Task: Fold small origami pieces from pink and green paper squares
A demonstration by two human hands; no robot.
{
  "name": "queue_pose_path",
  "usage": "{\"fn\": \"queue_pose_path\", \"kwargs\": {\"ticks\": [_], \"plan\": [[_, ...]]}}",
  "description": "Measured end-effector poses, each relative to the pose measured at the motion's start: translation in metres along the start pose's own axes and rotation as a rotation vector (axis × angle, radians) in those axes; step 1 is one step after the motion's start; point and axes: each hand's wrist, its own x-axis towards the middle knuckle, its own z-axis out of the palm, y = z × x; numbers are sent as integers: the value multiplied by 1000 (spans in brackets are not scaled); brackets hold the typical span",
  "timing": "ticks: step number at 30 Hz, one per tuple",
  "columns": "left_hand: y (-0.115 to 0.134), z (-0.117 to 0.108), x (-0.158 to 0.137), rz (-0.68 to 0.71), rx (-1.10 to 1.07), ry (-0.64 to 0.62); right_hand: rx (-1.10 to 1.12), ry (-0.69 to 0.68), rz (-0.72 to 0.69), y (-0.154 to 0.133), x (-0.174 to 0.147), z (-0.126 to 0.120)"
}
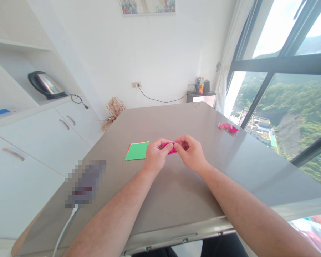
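A small folded piece of bright pink paper [172, 151] is pinched between both hands over the middle of the table. My left hand [157, 154] grips its left side with thumb and fingers closed. On the other side, my right hand [190, 151] has thumb and fingertips closed on the paper's right end, and the two thumbs nearly meet. Much of the paper is hidden behind the fingers. Just left of my left hand lies a stack of colored paper [137, 151], green on top with red and yellow edges peeking out.
Folded pink paper pieces [228, 127] lie at the table's right edge, near the window. A blurred dark object [87, 182] with a white cable [65, 225] rests at the left. The grey table [160, 121] reaches toward a low cabinet [202, 99] holding bottles.
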Motion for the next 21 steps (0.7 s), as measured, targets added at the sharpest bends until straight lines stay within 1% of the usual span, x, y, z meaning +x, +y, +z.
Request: {"fn": "queue_pose_path", "kwargs": {"ticks": [6, 11, 15, 18, 21], "plan": [[1, 2, -1, -1, -10, 20, -73, -2, -47, -2, 0, -2], [1, 3, -1, 4, -9, 42, -43, 10, -15, -4, -1, -1], [-1, 2, 1, -9, -26, 50, 51, -15, 59, -3, 0, 1], [-1, 2, 2, -2, -83, 49, 108, -35, 106, -3, 0, 0], [0, 2, 3, 1, -151, 34, 89, -53, 102, -5, 0, 0]]}}
